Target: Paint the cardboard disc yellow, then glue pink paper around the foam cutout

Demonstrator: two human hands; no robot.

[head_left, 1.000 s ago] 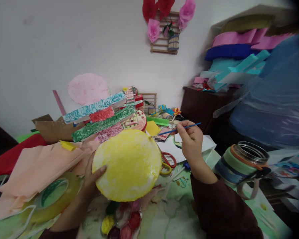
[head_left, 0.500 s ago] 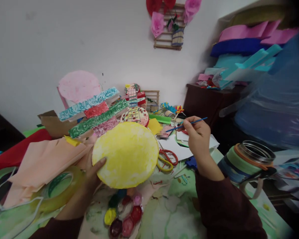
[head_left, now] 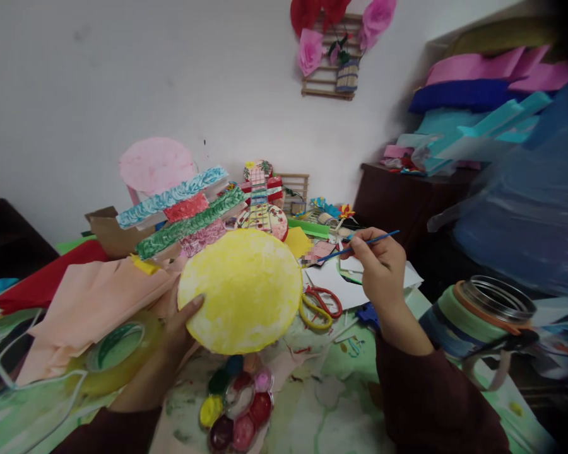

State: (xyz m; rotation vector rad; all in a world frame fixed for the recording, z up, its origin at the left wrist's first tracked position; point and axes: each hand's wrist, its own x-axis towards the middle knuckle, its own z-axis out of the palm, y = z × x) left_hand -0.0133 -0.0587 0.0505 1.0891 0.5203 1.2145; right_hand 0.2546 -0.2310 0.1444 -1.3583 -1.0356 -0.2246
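My left hand point(head_left: 177, 328) grips the lower left edge of a round yellow-painted disc point(head_left: 241, 290), thumb on its face, holding it tilted above the table. My right hand point(head_left: 381, 268) is closed on a thin blue paintbrush point(head_left: 360, 246), its tip pointing left a short way off the disc's right rim. Below the disc a round paint palette point(head_left: 236, 410) with yellow, green, red and pink wells lies on the table.
Peach and red paper point(head_left: 89, 302), a big tape roll point(head_left: 116, 350), painted textured strips point(head_left: 184, 211), red and yellow scissors point(head_left: 322, 306) and white sheets crowd the table. A banded metal-rimmed jar point(head_left: 483, 315) stands at right. Stacked coloured foam sits on a dark cabinet point(head_left: 397, 202).
The view has shifted slightly, so everything sits a little higher and further right. Both hands keep their grips; the brush stays just off the disc's right edge.
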